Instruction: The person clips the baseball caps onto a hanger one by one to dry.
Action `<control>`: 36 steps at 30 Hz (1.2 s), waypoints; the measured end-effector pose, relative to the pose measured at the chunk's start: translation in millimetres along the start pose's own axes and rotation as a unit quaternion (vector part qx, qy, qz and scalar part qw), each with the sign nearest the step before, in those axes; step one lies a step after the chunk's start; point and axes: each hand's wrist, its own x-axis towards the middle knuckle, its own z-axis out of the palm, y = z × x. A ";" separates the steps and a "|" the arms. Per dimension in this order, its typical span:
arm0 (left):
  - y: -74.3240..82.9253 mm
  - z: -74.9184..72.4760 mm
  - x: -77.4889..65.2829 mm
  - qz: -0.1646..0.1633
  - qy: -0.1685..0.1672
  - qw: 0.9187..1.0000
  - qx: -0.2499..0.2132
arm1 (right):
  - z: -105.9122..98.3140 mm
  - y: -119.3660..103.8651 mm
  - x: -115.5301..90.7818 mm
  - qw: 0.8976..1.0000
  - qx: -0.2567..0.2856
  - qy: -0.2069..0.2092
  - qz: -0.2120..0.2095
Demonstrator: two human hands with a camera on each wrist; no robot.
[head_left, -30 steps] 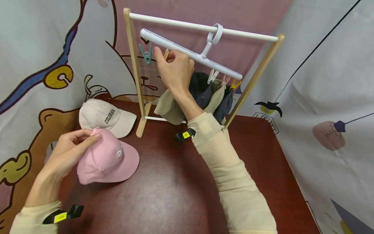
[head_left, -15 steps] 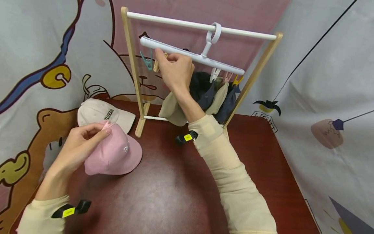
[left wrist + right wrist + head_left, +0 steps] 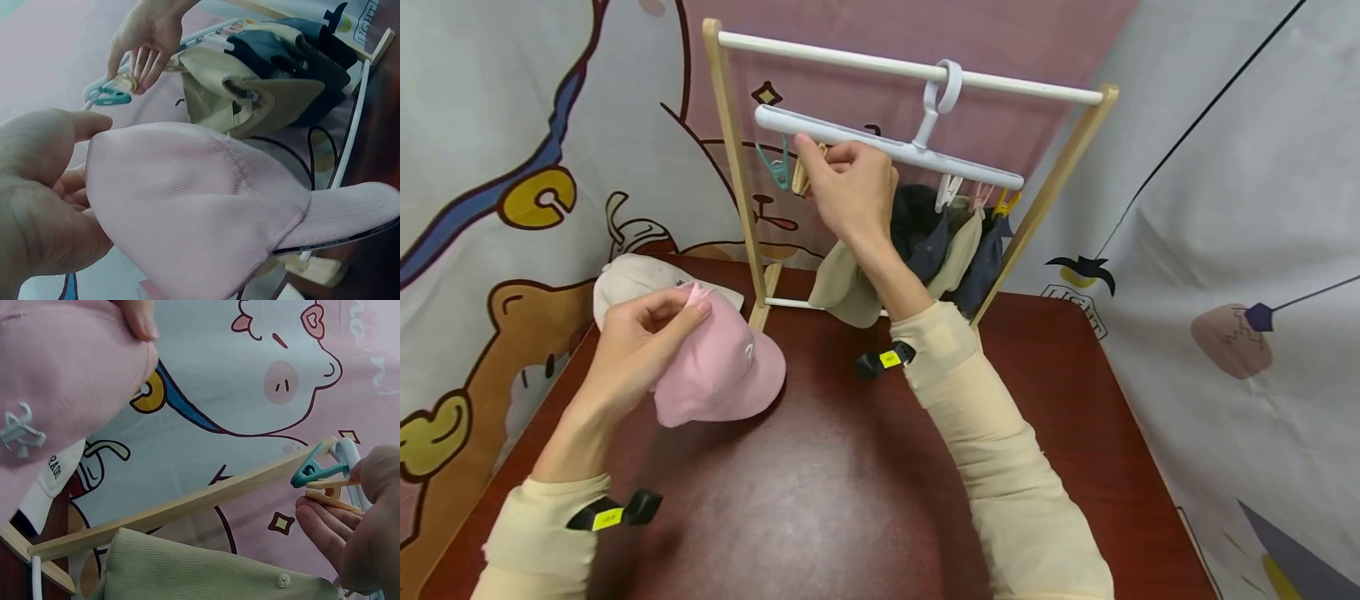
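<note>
My left hand (image 3: 643, 337) pinches the top of a pink baseball cap (image 3: 718, 362), which hangs above the table with its brim to the right. Up at the white hanger (image 3: 850, 135), my right hand (image 3: 853, 187) pinches a yellowish clothespin (image 3: 331, 494) between thumb and fingers. Beside that clothespin dangles a teal clothespin (image 3: 777, 171) at the hanger's left end. Several caps hang from the hanger's right side, an olive cap (image 3: 846, 287) nearest my right forearm. White (image 3: 948, 192), pink and yellow clothespins show above them.
A wooden rack (image 3: 733, 158) with a white top rail (image 3: 850, 60) bears the hanger. A cream cap (image 3: 632, 283) lies on the dark red table (image 3: 820, 467) at the back left, partly hidden behind my left hand. Printed cloth (image 3: 1210, 167) encloses the table.
My left hand has carried the pink cap up and to the right, nearer the hanger. The hanger's left end has dipped, and my right hand with the clothespin has come slightly down.
</note>
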 end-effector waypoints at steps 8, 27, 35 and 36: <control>13.5 24.1 17.2 0.030 0.037 0.998 -0.035 | -8.9 2.3 -3.0 0.999 0.015 -0.030 -0.010; 33.2 65.4 51.3 0.102 0.063 0.992 -0.029 | -22.3 -2.0 -10.5 0.997 0.043 -0.065 0.011; 36.6 87.5 63.7 0.145 0.099 0.984 0.040 | -25.3 -3.0 -11.7 0.996 -0.002 -0.085 0.008; 37.0 90.6 65.2 0.150 0.103 0.982 0.046 | -25.6 -2.4 -11.5 0.996 -0.015 -0.085 0.002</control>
